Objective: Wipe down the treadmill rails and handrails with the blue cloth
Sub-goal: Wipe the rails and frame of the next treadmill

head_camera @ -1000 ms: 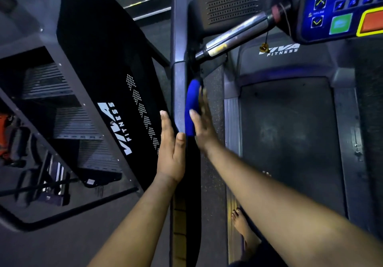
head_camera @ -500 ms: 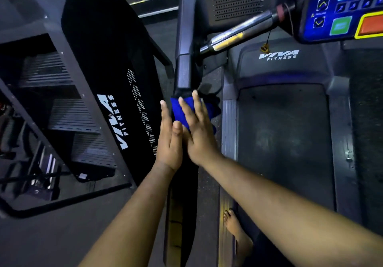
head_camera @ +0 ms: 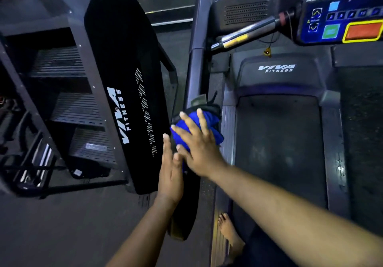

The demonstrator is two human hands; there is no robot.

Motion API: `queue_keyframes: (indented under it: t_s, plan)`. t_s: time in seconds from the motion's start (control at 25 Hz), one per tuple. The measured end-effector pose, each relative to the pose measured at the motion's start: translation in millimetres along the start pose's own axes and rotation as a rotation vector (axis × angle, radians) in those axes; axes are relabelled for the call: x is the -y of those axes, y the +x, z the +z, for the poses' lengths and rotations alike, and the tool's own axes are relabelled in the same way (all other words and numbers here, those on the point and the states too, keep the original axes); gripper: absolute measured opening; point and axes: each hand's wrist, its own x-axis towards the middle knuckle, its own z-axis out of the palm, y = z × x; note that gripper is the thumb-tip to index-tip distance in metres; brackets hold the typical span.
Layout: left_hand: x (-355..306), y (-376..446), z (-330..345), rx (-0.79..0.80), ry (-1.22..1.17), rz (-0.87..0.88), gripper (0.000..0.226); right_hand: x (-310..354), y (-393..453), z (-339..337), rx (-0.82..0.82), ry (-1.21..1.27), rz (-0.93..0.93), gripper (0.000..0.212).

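The blue cloth (head_camera: 209,124) lies bunched on top of the treadmill's dark left handrail (head_camera: 194,76). My right hand (head_camera: 196,142) presses it flat against the rail with straight, spread fingers. My left hand (head_camera: 171,169) rests flat against the outer side of the same handrail, fingers straight and together, just below the cloth. The handrail's lower end (head_camera: 186,210) runs down between my two forearms. The treadmill's grey side rail (head_camera: 228,134) runs along the left of the belt (head_camera: 277,146).
A black Viva Fitness stair machine (head_camera: 122,80) stands close on the left. The treadmill console (head_camera: 342,22) with coloured buttons and a chrome grip bar (head_camera: 246,33) are at the upper right. My bare foot (head_camera: 228,229) stands on the side rail.
My right hand has turned from the rail's inner side onto its top, with the cloth spreading under the palm. Both hands sit lower in view as the head moved.
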Motion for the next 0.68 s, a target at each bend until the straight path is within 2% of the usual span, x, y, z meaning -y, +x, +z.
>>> queue_keyframes:
  t_s: [0.08,0.16,0.24,0.32,0.44,0.52,0.6,0.68]
  plan:
    - [11,-20,-4,-0.002,0.076,0.026,0.090,-12,40,-15,0.031,-0.071,0.028,0.058]
    - [11,-25,-4,-0.006,0.107,0.023,0.098,-15,89,-30,0.050,-0.084,0.171,0.061]
    - [10,-30,-4,-0.020,0.098,0.036,0.102,-11,90,-25,-0.018,-0.044,0.261,0.063]
    - [15,-41,-7,-0.032,0.063,0.072,0.100,11,33,-1,-0.078,-0.036,0.178,0.062]
    - [22,-57,-10,-0.033,-0.029,0.074,0.097,41,-84,38,-0.074,0.111,0.028,0.055]
    - [26,-63,-11,-0.058,-0.088,0.072,0.103,33,-96,43,-0.036,0.163,-0.007,0.056]
    - [27,-61,-11,-0.044,-0.047,0.088,0.105,17,-53,31,-0.057,0.202,0.099,0.064]
    - [29,-61,-9,0.013,0.035,0.088,0.103,9,-17,23,-0.149,0.380,0.290,0.071]
